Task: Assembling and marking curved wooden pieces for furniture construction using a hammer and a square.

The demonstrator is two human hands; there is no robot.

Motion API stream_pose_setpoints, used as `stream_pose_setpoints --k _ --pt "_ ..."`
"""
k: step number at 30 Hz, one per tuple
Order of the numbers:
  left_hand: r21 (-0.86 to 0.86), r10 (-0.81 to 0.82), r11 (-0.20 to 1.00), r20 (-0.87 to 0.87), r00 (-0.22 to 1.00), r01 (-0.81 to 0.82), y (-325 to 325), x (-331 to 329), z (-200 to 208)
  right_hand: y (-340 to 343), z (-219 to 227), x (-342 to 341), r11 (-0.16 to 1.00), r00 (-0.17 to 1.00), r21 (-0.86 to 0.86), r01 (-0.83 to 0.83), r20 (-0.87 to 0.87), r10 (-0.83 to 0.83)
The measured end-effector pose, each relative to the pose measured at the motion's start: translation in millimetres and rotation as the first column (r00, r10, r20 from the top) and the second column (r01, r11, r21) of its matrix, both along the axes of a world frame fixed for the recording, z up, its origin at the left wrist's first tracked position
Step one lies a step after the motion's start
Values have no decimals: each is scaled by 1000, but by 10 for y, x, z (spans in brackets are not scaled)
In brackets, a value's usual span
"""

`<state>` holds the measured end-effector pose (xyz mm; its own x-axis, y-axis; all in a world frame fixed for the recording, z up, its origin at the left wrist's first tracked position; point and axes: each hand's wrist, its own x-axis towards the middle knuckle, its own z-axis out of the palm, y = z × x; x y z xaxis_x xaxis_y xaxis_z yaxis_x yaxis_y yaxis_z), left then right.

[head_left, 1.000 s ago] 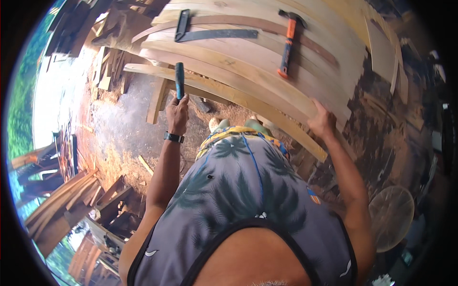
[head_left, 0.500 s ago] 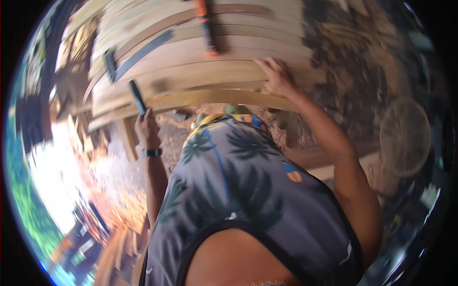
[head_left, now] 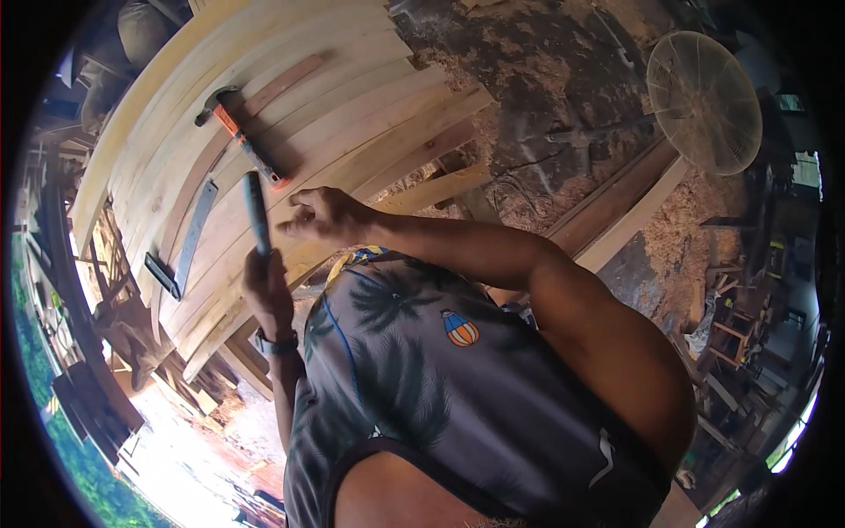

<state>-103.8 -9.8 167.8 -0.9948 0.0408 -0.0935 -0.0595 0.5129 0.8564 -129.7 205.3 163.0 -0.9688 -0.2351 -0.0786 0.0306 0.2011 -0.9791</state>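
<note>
Head view, the only one I have: the left hand is fisted round the lower end of a blue-handled tool, fingers fully shut on it, tool upright with its tip against the curved planks, presumably so the edge bears on the wood. The right hand reaches across the chest, forearm level, fingers loosely curled just right of the tool and touching or nearly touching the planks; I cannot tell whether they pinch anything. A hammer and a square lie on the planks, likely parked within reach. A fan stands well apart.
</note>
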Motion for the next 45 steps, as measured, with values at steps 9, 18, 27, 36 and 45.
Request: stream_pose_setpoints --k 9,18,27,36,45 --pt "-128 -212 972 -129 969 196 241 -51 139 231 -89 -635 836 922 -431 339 328 -204" --pt "-133 -88 988 -64 994 78 -176 206 -11 93 -200 -2309 984 976 125 130 161 -150" --pt "-182 185 964 -65 981 -194 -494 544 87 -637 -295 -3546 716 924 670 196 -371 94" --pt "-196 403 903 74 912 -383 -453 1028 -88 -1032 -389 -4346 659 954 745 102 -262 149" --pt "-204 407 900 72 911 -386 -544 801 -92 -1097 -125 -3351 647 971 737 197 -238 -25"
